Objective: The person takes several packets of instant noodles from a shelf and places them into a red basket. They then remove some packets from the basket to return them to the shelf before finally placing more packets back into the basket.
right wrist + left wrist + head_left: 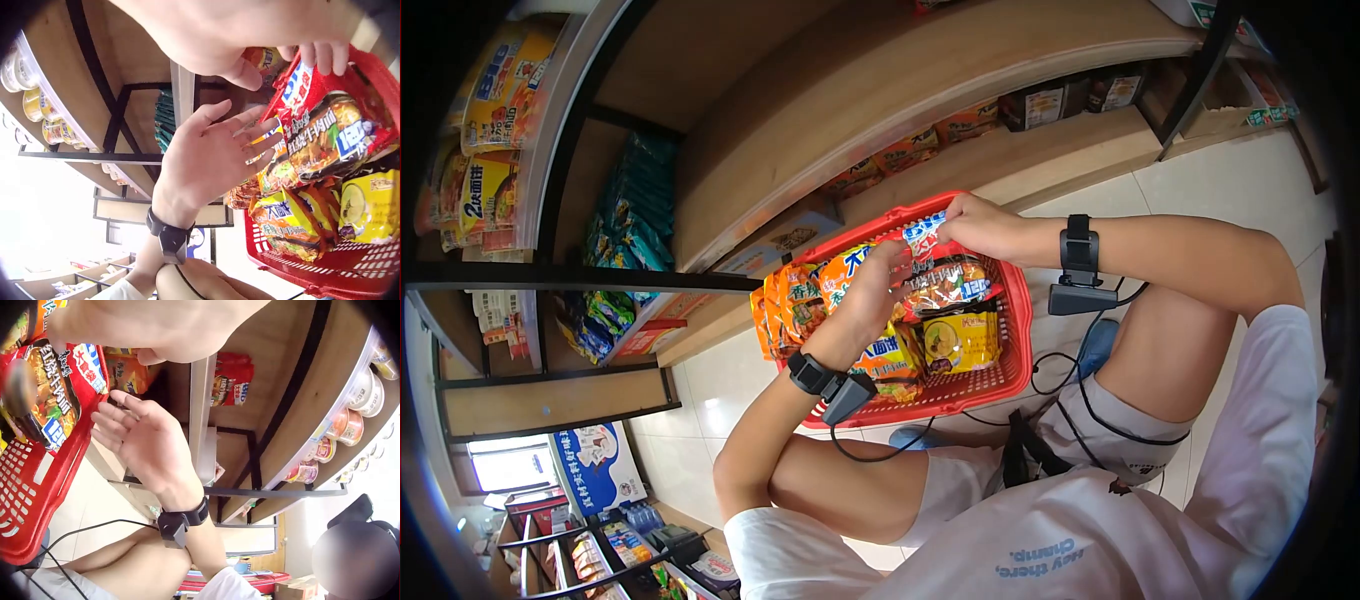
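In the head view a red shopping basket (1018, 345) holds noodle packets. My left hand (870, 295) is over its orange packets (800, 290); in the right wrist view this left hand (215, 153) shows its palm, fingers extended beside the packets. My right hand (990, 232) is at the top edge of a red noodle packet (925, 235), its fingertips against the red packet (319, 100) in the right wrist view, thumb apart. The left wrist view shows the right hand (150, 447) with spread fingers beside the packet corner. A yellow packet (962, 342) lies lower in the basket.
Wooden shelves (880, 90) run behind the basket, with orange packets (908, 150) and dark boxes (1035, 105) on the low one. Teal packets (635, 200) fill a shelf at left. My bent knees flank the basket's near side, and black cables (1040, 375) hang by it.
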{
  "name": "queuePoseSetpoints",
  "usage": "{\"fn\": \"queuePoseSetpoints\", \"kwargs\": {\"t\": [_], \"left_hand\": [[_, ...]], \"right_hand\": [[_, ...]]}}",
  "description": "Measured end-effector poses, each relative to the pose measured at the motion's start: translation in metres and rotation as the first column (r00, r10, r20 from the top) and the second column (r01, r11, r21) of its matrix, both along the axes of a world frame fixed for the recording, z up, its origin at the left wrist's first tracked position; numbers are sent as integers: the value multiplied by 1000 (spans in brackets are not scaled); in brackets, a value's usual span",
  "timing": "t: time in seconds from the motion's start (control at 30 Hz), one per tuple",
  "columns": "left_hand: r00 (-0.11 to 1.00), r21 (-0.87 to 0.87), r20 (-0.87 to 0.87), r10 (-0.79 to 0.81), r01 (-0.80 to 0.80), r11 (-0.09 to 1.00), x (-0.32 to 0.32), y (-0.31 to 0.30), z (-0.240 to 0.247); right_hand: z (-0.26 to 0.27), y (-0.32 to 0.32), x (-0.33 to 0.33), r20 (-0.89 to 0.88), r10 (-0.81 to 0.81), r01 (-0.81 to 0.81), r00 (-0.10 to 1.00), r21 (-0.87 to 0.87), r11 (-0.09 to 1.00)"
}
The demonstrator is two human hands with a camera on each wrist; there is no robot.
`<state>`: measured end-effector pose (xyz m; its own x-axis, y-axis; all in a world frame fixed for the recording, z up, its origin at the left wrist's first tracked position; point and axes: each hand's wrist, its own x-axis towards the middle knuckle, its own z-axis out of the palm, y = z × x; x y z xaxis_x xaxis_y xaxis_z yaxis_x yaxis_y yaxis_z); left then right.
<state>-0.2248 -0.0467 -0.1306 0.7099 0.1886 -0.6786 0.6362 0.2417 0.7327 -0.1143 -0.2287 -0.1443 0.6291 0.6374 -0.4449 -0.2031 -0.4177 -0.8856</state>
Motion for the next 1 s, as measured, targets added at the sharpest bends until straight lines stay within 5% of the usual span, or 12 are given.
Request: {"fn": "queuePoseSetpoints", "kwargs": {"t": [0.13,0.37,0.47,0.53,0.7,0.87,0.93,1.0], "left_hand": [[996,-81,-84,-1,-6,997,4,-1,-6],[989,-47,-145,-3,-4,999,9,0,-17],[999,-102,-37,-39,35,994,8,10,-25],[998,-73,39,-54,57,996,13,-2,16],[944,-57,308,-120,144,988,48,-29,103],[878,8,466,-107,117,993,135,-52,158],[836,76,529,-149,129,989,178,-57,174],[827,133,543,-147,88,987,218,-65,184]], "right_hand": [[-8,8,6,-154,92,-84,984,60,995],[-43,10,11,-90,220,-214,971,63,975],[-12,8,15,10,218,-218,976,-38,975],[-9,17,17,363,17,-65,932,120,991],[85,15,51,463,-310,40,830,504,863],[143,2,122,495,-696,247,521,693,677],[144,2,165,527,-754,418,393,628,656],[154,-15,207,653,-603,578,458,296,760]]}}
